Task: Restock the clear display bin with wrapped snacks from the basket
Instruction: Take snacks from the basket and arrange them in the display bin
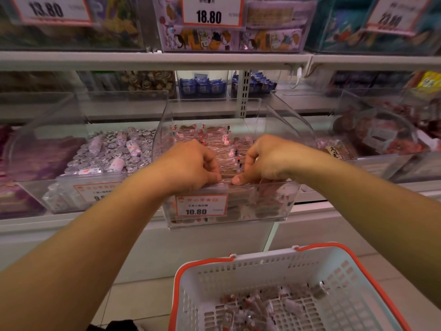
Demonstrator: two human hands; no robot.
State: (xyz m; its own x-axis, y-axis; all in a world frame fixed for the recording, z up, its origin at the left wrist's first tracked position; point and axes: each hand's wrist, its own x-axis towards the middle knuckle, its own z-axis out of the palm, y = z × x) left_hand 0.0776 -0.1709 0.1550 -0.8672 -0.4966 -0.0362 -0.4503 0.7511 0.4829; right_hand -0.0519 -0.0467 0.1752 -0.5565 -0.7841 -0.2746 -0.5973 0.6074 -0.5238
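Beside silver candy bin (112, 151), price tag 10.80 (201, 206), basket (238, 266) below

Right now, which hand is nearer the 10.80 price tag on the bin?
Left. The left hand rests at the bin's front rim directly above the 10.80 price tag; the right hand sits at the same rim, off to the tag's right.

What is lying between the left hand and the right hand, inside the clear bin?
In the head view, a row of wrapped snacks fills the gap between the left hand and right hand inside the clear bin.
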